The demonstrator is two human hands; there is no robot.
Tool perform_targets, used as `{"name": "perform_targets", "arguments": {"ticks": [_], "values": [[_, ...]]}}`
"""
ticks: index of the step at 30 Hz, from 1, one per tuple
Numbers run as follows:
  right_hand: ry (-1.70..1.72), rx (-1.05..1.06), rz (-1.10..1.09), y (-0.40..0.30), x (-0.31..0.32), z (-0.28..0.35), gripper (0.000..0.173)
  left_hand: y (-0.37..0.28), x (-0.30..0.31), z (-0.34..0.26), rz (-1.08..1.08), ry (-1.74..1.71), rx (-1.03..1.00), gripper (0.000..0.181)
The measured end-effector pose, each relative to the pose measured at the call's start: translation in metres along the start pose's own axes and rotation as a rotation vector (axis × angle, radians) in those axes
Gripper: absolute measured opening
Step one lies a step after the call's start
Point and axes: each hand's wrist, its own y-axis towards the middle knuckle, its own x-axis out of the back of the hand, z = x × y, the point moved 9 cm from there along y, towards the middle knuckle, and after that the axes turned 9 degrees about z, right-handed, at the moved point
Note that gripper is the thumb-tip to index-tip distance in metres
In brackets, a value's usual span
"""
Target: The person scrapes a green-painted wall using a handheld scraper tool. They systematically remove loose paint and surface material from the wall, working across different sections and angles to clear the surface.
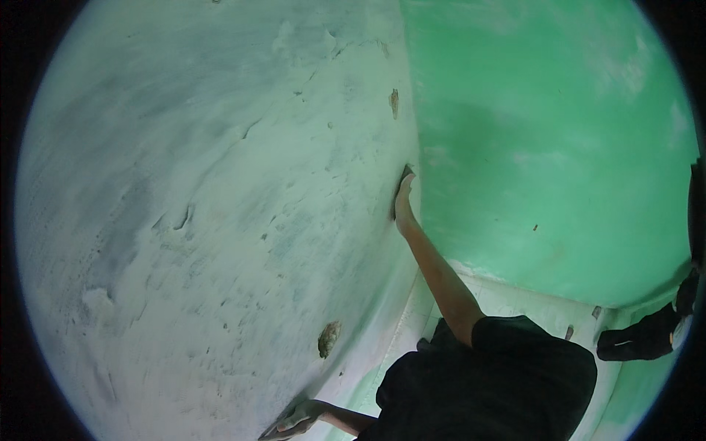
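My right hand (405,201) reaches up to the pale, patchy wall (231,165) beside the inner corner. It holds a thin, dark, flat tool (407,170), perhaps a putty blade, against the surface; the fingers mostly hide it. At the bottom of the view my left hand (302,416) grips another flat, thin-edged tool (270,434) close to the same wall, partly cut off by the frame. Chipped spots mark this wall: a large brown hole (330,339) above my left hand and a narrow one (394,103) above my right.
A green wall (551,154) with whitish smears meets the pale wall at the corner. Below lies a light tiled floor (502,297), with a small dark item (569,332) on it. A black shape (640,336), too unclear to name, shows at the right rim.
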Motion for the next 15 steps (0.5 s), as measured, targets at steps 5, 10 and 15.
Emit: {"name": "perform_targets", "arguments": {"ticks": [5,10,15], "values": [[-0.255,0.069,-0.003,-0.091,-0.028,-0.066,0.082,0.002,-0.004,0.002,0.022,0.008,-0.021,0.034],[-0.309,0.009,-0.021,-0.093,-0.017,-0.092,0.084,0.005,-0.008,-0.001,0.037,0.048,-0.037,0.035],[-0.141,-0.112,0.095,-0.011,0.014,-0.055,0.088,0.007,-0.011,-0.006,0.058,0.103,-0.059,0.036]]}}
